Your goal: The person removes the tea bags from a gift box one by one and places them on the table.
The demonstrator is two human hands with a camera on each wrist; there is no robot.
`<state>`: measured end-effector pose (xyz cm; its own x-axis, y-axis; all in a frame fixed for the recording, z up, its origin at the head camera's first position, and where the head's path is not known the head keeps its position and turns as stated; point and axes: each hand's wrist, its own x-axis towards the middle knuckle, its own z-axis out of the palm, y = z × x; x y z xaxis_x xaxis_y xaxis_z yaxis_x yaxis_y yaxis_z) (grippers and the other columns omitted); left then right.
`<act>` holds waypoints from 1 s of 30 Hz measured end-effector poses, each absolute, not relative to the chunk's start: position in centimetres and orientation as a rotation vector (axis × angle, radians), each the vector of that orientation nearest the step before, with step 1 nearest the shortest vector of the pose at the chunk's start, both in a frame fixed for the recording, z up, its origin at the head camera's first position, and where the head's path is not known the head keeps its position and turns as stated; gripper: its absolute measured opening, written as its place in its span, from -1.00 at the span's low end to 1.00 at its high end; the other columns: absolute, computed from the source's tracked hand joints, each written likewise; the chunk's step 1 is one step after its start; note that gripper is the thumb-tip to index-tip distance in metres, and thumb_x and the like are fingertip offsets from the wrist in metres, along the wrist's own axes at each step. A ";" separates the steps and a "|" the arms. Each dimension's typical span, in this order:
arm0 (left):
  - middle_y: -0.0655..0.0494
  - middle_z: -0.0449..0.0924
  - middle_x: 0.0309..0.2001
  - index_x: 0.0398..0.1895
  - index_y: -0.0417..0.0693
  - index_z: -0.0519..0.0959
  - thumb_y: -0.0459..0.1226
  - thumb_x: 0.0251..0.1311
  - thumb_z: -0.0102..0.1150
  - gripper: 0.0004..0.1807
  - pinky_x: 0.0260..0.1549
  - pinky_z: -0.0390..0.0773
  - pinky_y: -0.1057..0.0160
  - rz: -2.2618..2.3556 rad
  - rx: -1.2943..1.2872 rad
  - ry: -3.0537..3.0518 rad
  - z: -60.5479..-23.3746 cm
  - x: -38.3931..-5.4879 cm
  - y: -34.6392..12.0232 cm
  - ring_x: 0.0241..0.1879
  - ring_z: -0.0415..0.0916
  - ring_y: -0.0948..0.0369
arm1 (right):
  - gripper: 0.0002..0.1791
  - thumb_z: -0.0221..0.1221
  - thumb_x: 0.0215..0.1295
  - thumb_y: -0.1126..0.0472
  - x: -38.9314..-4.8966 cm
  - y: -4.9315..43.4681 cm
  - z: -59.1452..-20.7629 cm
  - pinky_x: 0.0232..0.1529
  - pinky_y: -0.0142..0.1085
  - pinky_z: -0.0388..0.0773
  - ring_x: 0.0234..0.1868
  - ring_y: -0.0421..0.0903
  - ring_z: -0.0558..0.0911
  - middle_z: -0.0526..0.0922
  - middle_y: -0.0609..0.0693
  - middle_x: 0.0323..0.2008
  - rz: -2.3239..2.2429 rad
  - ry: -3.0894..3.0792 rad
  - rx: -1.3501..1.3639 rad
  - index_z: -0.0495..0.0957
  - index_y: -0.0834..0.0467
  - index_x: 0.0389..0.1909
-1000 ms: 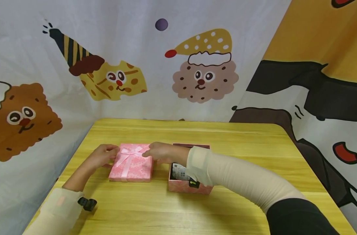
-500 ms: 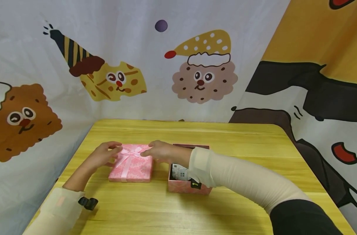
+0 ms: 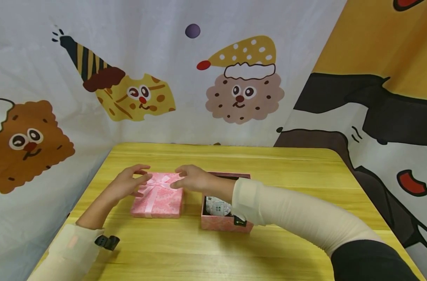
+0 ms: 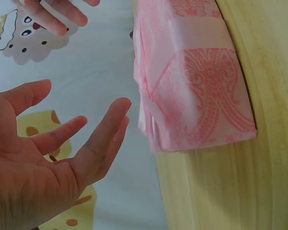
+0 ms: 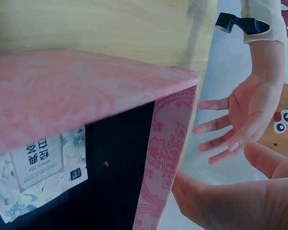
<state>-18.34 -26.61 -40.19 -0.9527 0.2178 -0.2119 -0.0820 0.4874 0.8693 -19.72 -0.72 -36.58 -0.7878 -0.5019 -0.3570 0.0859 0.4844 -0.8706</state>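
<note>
1. Package [image 3: 157, 200], pink and patterned, lies flat on the left half of the table, its top wrapped with a paler ribbon [image 3: 151, 205] tied in a bow near the far side.

2. The left hand [image 3: 124, 184] is raised at the package's left side; the left wrist view shows its fingers parted, loosely bent and holding nothing, with a gap between them and the package.

3. The right hand [image 3: 193, 178] reaches across to the package's far right corner, thumb and fingers spread and extended, likewise gripping nothing. The two hands face each other, well apart.

4. Right of the package, separated by a strip of tabletop, stands an uncovered box [image 3: 222, 224] in similar pink, its inside dark. The right forearm passes above it, hiding part of the opening.

5. Inside the box rests a white packet [image 5: 43, 163] with blue flowers, printed "WHITE TEA".

6. Pale sleeves [image 3: 297, 207] cover both forearms, a black device [image 3: 107, 242] sits at the left cuff, and black cloth shows higher on the right arm.

7. Beneath everything is a yellowish wood-grain table [image 3: 185, 257]; behind it hangs a white cloth [image 3: 150, 43] printed with cartoon biscuits and cheese in party hats.
</note>
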 end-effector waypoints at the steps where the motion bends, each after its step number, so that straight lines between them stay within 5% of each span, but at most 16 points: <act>1: -0.46 0.26 0.34 0.54 -0.36 0.17 -0.09 0.53 0.13 -0.27 -0.15 0.73 -0.08 1.457 0.118 2.439 -40.1 -18.3 -26.5 0.21 0.46 -0.36 | -0.30 0.36 0.37 0.15 -19.6 -0.6 -36.5 0.32 0.03 0.47 0.44 0.16 0.41 0.38 0.22 0.45 -1.292 2.169 -0.358 0.38 0.18 0.48; 30: -0.38 0.07 0.50 0.62 -0.16 0.08 -0.14 0.45 0.25 -0.18 -0.14 0.73 -0.08 1.543 0.247 2.358 -37.4 -17.7 -22.3 0.30 0.39 -0.36 | -0.45 0.32 0.41 0.13 -18.7 4.2 -35.1 0.32 0.06 0.47 0.45 0.15 0.39 0.45 0.07 0.42 -1.409 2.251 -0.418 0.49 0.12 0.38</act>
